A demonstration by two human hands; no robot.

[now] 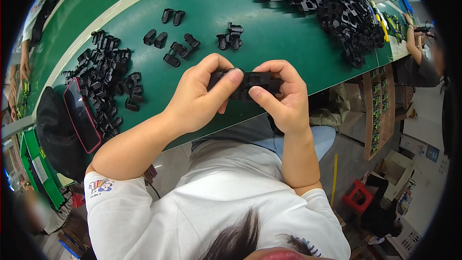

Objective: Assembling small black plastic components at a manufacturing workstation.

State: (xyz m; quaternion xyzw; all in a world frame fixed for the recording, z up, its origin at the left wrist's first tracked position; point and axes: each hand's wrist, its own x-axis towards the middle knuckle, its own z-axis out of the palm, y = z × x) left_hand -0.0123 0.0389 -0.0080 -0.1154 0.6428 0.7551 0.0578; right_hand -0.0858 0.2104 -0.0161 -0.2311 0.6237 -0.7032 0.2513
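Observation:
My left hand and my right hand grip a black plastic part between them, just over the table's near edge. Both thumbs press on its top face, and the fingers wrap behind it. Part of its outline is covered by my fingers. Beyond my hands, several small black plastic pieces with rounded ends lie loose on the green table. More of these small pieces form a heap to the left. At the far right is a large pile of flat black plastic frames.
A phone with a red case and a black mesh bag lie at the left edge. Yellow-handled tools are by the right pile. Below right stand a rack of parts and a red stool. Other people sit at both sides.

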